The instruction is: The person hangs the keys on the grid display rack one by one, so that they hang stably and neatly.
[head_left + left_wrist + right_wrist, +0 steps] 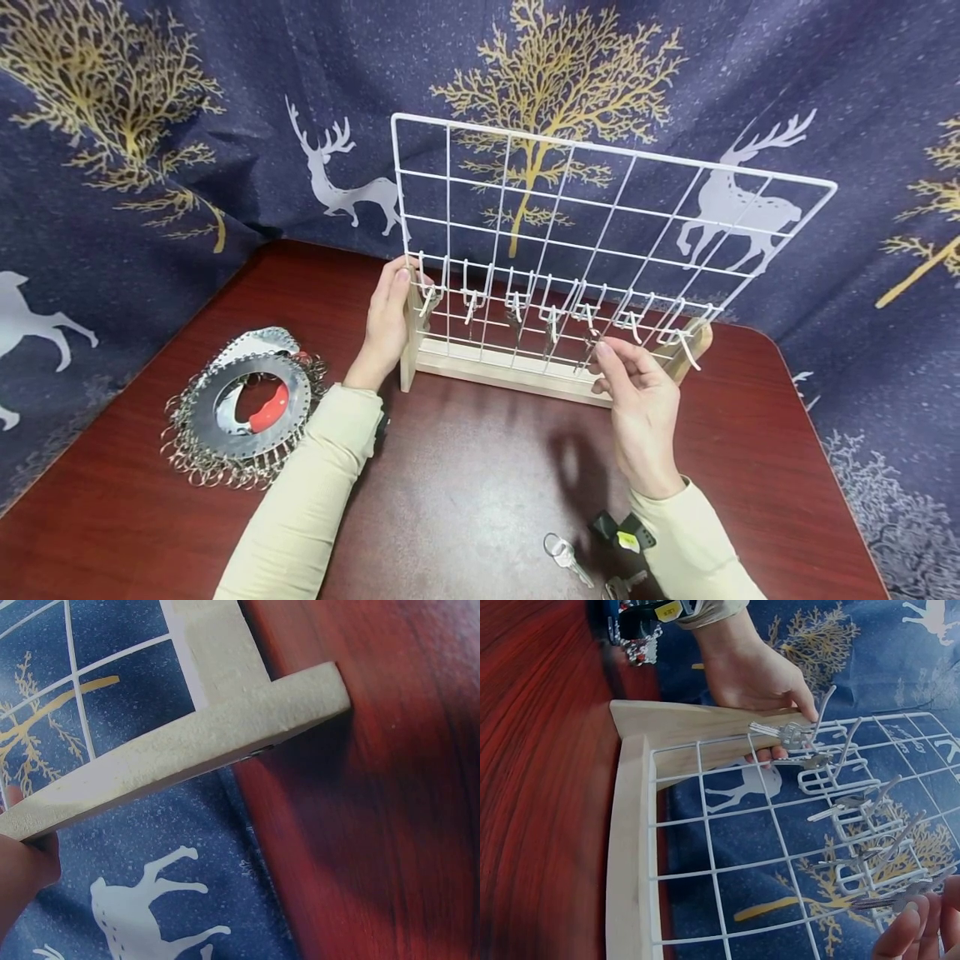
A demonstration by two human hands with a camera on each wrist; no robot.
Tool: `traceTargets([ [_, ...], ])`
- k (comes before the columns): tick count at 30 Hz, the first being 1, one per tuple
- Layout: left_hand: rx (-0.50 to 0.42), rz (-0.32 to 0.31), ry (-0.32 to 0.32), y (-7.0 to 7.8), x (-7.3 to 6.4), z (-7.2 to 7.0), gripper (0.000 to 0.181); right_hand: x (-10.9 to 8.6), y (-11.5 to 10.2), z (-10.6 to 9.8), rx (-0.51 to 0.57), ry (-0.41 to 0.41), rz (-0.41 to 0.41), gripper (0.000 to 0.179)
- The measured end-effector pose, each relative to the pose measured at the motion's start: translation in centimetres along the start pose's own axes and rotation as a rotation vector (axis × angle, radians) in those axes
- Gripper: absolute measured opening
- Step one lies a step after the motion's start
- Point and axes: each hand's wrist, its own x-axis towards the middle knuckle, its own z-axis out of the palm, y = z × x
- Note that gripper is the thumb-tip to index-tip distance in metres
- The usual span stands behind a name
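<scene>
Keys (895, 899) being pinched by right hand (643, 400)

Head: keys are being held just beside a hook (587, 315) of the white wire grid rack (596, 248); wooden upright (410, 342) is being gripped by left hand (386, 321).
Left wrist: upright is being braced, presumably.
Right wrist: keys are being pinched between thumb and fingers; probably best being threaded squarely over hook tip.

No readable text; lettering on yellow label (669, 610) of black wrist device (635, 624) illegible.
</scene>
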Motion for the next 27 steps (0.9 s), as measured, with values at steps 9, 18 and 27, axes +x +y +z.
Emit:
traceTargets([
  [9,-0.028,0.006,-0.002,-0.1,0.0,0.0,0.028,-0.2,0.1,-0.5,-0.032,0.008,0.008,0.023],
  [18,-0.016,0.002,-0.003,-0.1,0.0,-0.1,0.029,-0.8,0.0,-1.6,-0.183,-0.062,0.042,0.02],
  [27,-0.006,0.008,0.002,0.0,0.0,-0.1,0.027,-1.9,1.1,-3.7,-0.606,-0.465,0.045,0.017],
])
